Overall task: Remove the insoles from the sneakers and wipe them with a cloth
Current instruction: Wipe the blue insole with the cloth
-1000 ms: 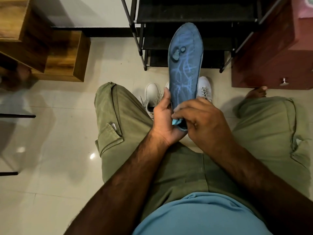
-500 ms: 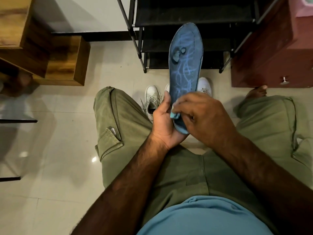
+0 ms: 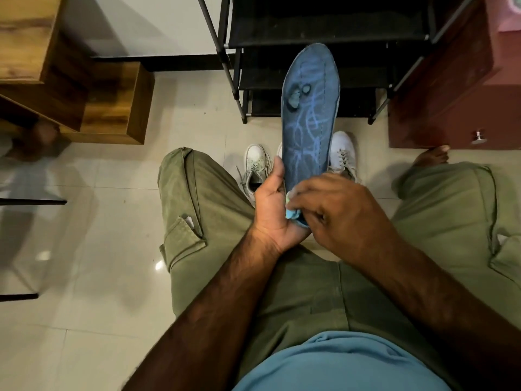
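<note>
I see the left hand [image 3: 272,210] gripping the heel of the blue insole [image 3: 310,108], toe-end up above the white sneakers [image 3: 255,165] on the floor, while the right hand [image 3: 344,215] pinches a light-blue cloth [image 3: 291,213] against it.

Dark blue insole [image 3: 310,108] scrawled with pale blue lines, light blue cloth [image 3: 291,213], white sneakers [image 3: 255,167], olive trousers [image 3: 203,210], black rack [image 3: 324,21], cream tiles [image 3: 98,249].

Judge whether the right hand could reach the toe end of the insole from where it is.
Probably yes. The right hand holds the cloth at the heel end, and the insole beyond it is uncovered; the left hand grips only the heel.
</note>
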Tool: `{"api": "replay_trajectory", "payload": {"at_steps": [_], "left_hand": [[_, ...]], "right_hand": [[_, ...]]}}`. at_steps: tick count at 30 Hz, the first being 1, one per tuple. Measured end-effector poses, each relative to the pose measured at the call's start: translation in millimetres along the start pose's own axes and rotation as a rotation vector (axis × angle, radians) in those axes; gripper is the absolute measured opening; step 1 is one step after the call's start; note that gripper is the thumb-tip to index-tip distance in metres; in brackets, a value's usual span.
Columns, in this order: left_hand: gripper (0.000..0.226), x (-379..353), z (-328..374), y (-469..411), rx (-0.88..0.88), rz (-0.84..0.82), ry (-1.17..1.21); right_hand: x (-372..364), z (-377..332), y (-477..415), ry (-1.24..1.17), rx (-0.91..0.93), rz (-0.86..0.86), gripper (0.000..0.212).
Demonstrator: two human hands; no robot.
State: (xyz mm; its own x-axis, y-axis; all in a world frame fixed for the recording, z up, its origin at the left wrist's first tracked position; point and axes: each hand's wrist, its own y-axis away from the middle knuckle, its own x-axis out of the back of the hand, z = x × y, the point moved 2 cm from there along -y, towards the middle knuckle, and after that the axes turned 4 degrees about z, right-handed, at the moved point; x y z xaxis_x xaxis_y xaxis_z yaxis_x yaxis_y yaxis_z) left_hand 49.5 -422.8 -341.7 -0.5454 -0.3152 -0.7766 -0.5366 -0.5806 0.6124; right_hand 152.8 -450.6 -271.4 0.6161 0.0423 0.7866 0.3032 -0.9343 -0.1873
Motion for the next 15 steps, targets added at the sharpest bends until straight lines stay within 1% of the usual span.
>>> {"api": "replay_trajectory", "payload": {"at_steps": [2,5,6,7,10,13,15], "left_hand": [[0.068,0,-3,-3,0.007,0.0,-0.017],[0.07,-4,-6,-2,0.038,-0.019,-0.006],[0.071,-4,-6,-1,0.037,-0.019,-0.01],[0.071,-4,-5,0,0.034,-0.029,-0.004],[0.073,-5,-1,1,-0.007,-0.012,-0.026],[0.087,-2,-1,-4,-0.029,-0.035,-0.076],[0.09,-2,-4,-7,-0.045,-0.046,-0.109]], "right_hand": [[2,2,0,0.025,-0.01,-0.002,0.023],[6,2,-21,0.043,-0.018,0.092,0.015],[6,1,-27,0.033,-0.018,0.116,0.016],[4,0,-28,0.021,-0.022,0.111,0.019],[0,1,-9,-0.004,-0.059,0.024,0.017],[1,0,13,-0.048,-0.026,-0.034,0.02],[4,1,24,-0.044,-0.024,-0.061,0.027]]}}
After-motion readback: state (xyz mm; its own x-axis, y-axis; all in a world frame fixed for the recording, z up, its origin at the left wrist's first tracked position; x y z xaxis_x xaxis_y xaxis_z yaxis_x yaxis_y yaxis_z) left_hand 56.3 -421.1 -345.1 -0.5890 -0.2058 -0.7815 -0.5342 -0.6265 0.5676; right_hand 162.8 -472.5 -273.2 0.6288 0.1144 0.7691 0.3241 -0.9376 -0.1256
